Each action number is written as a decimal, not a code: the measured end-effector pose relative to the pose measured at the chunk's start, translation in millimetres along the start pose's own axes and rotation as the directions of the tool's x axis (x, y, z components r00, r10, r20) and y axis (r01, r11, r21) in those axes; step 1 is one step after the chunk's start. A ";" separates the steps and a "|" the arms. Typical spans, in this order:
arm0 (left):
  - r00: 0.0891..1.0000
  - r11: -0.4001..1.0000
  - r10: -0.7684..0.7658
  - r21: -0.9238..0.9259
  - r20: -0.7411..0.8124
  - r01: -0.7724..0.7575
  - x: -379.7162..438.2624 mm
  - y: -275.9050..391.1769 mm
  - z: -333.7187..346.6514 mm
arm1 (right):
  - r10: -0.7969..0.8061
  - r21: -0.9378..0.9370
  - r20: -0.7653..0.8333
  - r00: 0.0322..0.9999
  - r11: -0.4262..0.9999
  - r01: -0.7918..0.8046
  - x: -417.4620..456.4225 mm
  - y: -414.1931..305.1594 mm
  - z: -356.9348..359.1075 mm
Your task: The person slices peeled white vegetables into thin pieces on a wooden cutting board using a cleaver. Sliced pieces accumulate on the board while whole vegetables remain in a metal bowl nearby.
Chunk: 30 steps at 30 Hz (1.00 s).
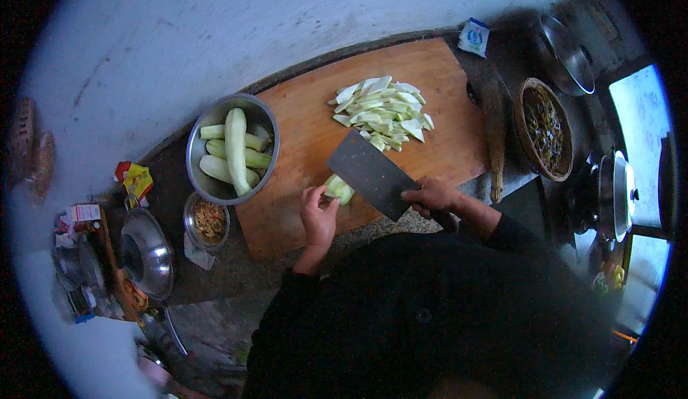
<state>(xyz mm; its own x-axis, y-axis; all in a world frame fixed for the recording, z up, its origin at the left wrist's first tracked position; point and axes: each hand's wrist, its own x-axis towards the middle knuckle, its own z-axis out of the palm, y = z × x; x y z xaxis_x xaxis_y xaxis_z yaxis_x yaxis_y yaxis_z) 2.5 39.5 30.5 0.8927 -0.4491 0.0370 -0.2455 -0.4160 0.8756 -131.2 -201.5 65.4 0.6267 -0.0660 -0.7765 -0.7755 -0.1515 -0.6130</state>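
My right hand point(432, 197) grips the handle of a broad cleaver point(371, 173), its dark blade slanting over the near part of a wooden cutting board point(301, 119). Beside the blade, my left hand point(320, 216) has its fingers on a piece of peeled pale green gourd point(339, 189), which the blade partly hides. A heap of sliced gourd point(381, 108) lies on the board beyond the cleaver. At the board's left stands a metal bowl point(192, 154) with several peeled gourds point(236, 149) in it.
Left of the board are a bowl of chopped food point(209, 221), a wok lid point(153, 254) and a yellow and red packet point(135, 179). To the right lie a straw brush point(493, 125), a wicker basket point(518, 125), a metal basin point(564, 57) and a white packet point(474, 37). A wall runs behind.
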 end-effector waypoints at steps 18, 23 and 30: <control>0.999 0.998 -0.034 -0.051 -0.016 0.033 -4.9 -15.0 0.3 | -0.032 -0.152 0.062 0.998 0.988 0.041 41.0 -32.1 46.8; 0.998 0.999 -0.016 0.048 -0.064 0.019 -6.4 -39.3 0.9 | -0.261 -0.250 -0.130 0.957 0.942 0.223 76.7 -6.8 92.2; 0.982 0.997 -0.009 0.072 -0.191 0.023 6.6 -69.9 -2.9 | -0.116 -0.051 -0.157 0.981 0.993 0.110 27.3 -31.2 63.9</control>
<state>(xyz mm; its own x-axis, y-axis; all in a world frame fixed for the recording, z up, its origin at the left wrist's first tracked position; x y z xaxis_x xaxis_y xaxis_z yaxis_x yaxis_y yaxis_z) 26.6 67.9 -29.1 0.9504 -0.2866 0.1206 -0.2518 -0.4820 0.8392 -94.8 -135.5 54.0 0.7170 -0.2016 -0.6673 -0.6970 -0.2079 -0.6862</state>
